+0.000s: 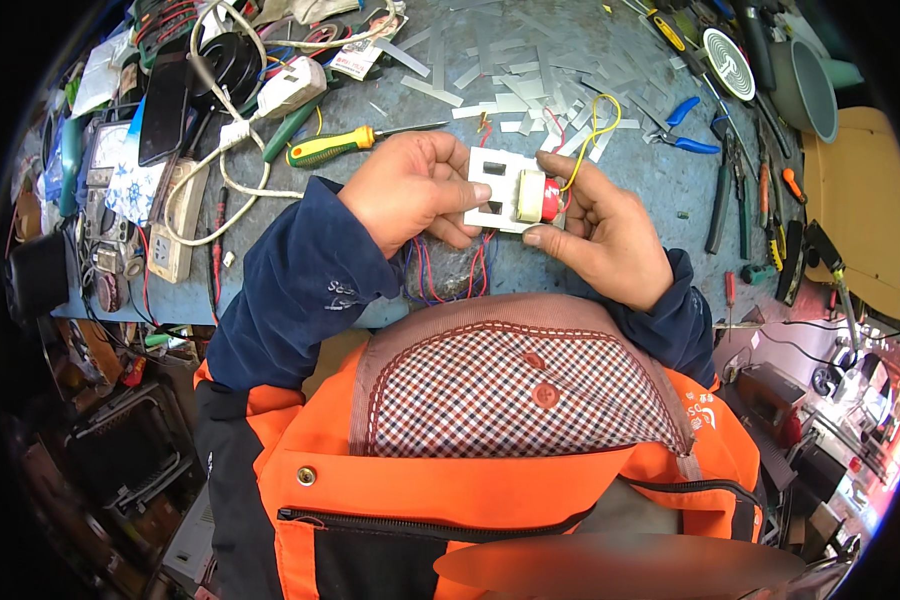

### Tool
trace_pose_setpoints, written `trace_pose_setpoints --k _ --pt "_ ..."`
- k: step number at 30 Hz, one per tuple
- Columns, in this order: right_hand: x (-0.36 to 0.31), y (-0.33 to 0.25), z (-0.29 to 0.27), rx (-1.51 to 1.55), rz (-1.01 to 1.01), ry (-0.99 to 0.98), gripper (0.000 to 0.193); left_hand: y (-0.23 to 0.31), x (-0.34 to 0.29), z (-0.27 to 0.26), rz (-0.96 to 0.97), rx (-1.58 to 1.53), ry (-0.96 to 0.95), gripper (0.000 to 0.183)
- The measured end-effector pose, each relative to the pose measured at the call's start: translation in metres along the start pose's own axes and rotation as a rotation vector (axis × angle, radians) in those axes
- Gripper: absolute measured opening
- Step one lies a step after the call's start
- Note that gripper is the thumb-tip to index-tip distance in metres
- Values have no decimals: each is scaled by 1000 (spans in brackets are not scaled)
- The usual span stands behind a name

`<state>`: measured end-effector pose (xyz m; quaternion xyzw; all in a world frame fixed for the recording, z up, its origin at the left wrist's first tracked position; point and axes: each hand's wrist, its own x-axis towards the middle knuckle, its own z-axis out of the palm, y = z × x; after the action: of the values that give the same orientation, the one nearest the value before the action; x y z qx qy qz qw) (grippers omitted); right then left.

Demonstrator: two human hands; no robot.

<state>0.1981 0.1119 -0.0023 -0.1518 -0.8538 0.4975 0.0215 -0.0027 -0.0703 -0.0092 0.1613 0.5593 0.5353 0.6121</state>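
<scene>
As left fingers (462, 196) pinch the plate (508, 186), right fingers (588, 182) seemingly curl.

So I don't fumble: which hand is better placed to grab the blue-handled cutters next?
Your right hand, I'd say: the blue-handled cutters lie nearer it. Your left hand is across the white part, which both hold.

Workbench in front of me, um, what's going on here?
A person is holding a small white frame just above the bench. The left hand has its left end; the right hand has its right end, around a cream-and-red block on the frame. A yellow wire loops up by the right hand. A screwdriver and blue-handled cutters lie on the bench, with pale strips scattered beyond the hands.
</scene>
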Motion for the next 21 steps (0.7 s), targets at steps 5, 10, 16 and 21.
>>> trace_pose_setpoints --k 5,10,16,21 --pt "0 2 2 10 5 9 71 -1 0 1 -7 10 -7 24" --pt "1 -5 -3 -64 15 -36 74 -1 -1 19 84 148 72 38" --pt "-1 -19 -11 -165 18 -126 75 8 1 28 454 887 134 46" --pt "1 -25 -16 -216 -26 -138 73 9 9 21 399 853 45 40"
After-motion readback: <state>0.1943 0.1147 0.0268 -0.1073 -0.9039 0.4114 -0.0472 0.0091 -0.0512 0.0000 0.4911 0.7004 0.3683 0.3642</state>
